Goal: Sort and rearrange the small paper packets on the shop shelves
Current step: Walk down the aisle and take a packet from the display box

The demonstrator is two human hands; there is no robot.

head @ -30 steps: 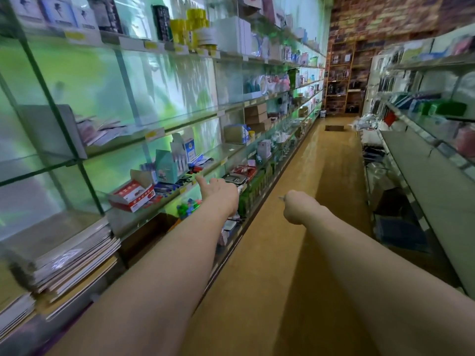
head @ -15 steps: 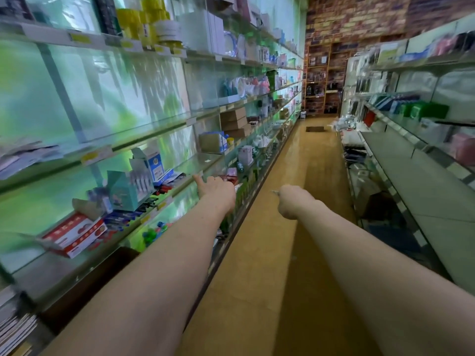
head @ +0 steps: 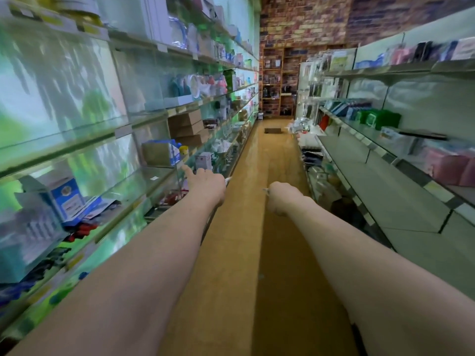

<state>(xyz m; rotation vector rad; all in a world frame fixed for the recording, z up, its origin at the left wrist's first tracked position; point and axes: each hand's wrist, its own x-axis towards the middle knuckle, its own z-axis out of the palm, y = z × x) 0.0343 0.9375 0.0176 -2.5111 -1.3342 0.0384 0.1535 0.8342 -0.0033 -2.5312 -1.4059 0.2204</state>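
Observation:
Both my forearms stretch out along the shop aisle. My left hand (head: pixel 207 186) is beside the edge of the left glass shelf (head: pixel 154 176), thumb stuck out toward it, fingers curled away from me; a white packet tip (head: pixel 228 179) pokes out on its right side. My right hand (head: pixel 282 199) is a fist over the floor, with a small white packet tip (head: pixel 264 190) showing at its left. Most of each packet is hidden inside the hand.
Blue-and-white boxes (head: pixel 68 199), a small white box (head: pixel 203 160) and brown cartons (head: pixel 185 124) stand on the left glass shelves. Grey metal shelving (head: pixel 372 181) lines the right side. A tan floor (head: pixel 257 240) runs to a brick wall (head: pixel 295 21).
I have moved forward along the aisle, so the shelf goods slid back past me on the left. Both hands keep the same pose and spacing.

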